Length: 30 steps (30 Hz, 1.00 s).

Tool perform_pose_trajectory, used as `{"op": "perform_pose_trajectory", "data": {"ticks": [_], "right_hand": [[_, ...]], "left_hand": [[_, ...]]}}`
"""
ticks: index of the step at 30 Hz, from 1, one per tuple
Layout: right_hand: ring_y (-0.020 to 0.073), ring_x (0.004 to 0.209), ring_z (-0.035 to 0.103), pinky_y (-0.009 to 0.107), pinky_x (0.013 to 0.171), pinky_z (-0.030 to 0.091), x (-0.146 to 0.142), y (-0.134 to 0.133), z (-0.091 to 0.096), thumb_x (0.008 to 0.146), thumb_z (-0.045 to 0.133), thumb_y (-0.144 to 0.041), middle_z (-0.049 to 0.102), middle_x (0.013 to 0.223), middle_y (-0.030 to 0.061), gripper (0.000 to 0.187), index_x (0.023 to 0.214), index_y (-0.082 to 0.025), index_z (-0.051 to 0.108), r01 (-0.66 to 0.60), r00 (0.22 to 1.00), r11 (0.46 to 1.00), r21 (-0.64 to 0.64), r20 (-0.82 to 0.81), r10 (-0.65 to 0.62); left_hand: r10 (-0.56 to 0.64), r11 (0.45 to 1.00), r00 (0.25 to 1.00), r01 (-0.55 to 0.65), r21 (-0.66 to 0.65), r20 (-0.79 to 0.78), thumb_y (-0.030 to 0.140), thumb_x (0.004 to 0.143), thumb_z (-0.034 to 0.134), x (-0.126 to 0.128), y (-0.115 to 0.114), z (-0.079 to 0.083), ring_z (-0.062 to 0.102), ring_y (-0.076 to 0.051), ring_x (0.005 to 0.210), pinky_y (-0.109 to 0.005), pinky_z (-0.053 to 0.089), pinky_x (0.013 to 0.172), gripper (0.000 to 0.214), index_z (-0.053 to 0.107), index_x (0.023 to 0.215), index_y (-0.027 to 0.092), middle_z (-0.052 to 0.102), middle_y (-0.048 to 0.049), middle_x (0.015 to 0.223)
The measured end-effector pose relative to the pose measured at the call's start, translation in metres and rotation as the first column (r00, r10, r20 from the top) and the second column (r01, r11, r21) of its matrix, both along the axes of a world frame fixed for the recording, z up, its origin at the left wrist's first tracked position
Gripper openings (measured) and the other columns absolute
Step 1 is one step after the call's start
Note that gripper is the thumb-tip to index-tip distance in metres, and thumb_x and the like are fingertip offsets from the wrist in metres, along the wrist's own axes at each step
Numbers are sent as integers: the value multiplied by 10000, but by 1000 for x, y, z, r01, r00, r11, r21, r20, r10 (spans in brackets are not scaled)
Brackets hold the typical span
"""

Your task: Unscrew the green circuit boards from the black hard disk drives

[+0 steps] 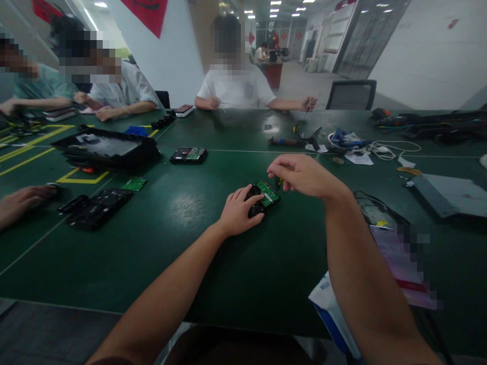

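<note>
A black hard drive (257, 207) with a green circuit board (269, 194) facing up lies on the table before me. My left hand (240, 210) grips it from the left, its fingers and thumb spread over the black part while the board's right portion stays uncovered. Just beyond the drive's right end, my right hand (299, 175) hovers with bent wrist and curled fingers pinched together. A small yellow and dark piece (280, 181) shows below those fingers; most of it is hidden, so its kind is unclear.
Another drive (188, 155) lies farther back. To the left are a black tray (108, 147), a loose green board (134, 183) and a black part (99, 208) near another person's hand (28, 203). Cables (391, 147) and a grey metal box (449, 195) sit right. Several people sit around the table.
</note>
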State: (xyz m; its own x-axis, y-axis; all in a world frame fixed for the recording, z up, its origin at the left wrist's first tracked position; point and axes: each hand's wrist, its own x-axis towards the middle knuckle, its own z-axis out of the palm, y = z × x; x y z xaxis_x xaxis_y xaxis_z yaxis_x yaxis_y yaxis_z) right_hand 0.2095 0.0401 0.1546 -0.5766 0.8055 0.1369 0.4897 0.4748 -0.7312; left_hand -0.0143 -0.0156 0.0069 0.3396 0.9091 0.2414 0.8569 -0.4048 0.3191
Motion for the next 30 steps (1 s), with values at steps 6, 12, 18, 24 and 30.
{"op": "perform_pose_trajectory", "data": {"ticks": [6,12,18,24,30], "right_hand": [[127,587,666,255,512,501,2,2,1,997,605,-429,762,911,55,280,995,-196,761,-29,999,999,-30,-34,28],[156,602,704,267,562,571,9,7,-1,1011,598,-412,742,759,55,289,1050,-176,761,-32,998,994,-109,-55,27],[163,596,704,274,572,573,8,2,5,993,632,-419,738,716,50,282,1040,-175,766,-23,999,995,-100,-35,19],[156,610,701,262,588,559,8,0,8,996,611,-356,732,708,36,243,1052,-173,762,-23,999,999,-36,24,24],[150,596,669,267,565,524,9,1,5,1001,594,-417,720,711,26,280,1054,-194,754,-13,999,1000,7,37,13]], "left_hand": [[-2,1000,1000,2,16,6,500,896,695,0,1,-1,348,-387,1507,-590,325,1177,614,574,1475,336,336,-108,1674],[4,1000,1000,-4,-7,-5,523,888,702,0,1,1,348,-388,1507,-592,330,1176,628,570,1477,350,324,-92,1684],[8,1000,1000,-8,-7,3,520,897,692,0,-1,3,336,-377,1517,-586,326,1182,616,567,1477,354,327,-85,1683],[4,1000,1000,-4,1,4,516,901,686,0,-1,3,343,-370,1515,-575,329,1180,611,570,1475,344,331,-100,1679],[1,1000,1000,-1,4,10,508,891,701,0,0,1,347,-376,1508,-582,333,1175,614,575,1470,348,339,-87,1677]]}}
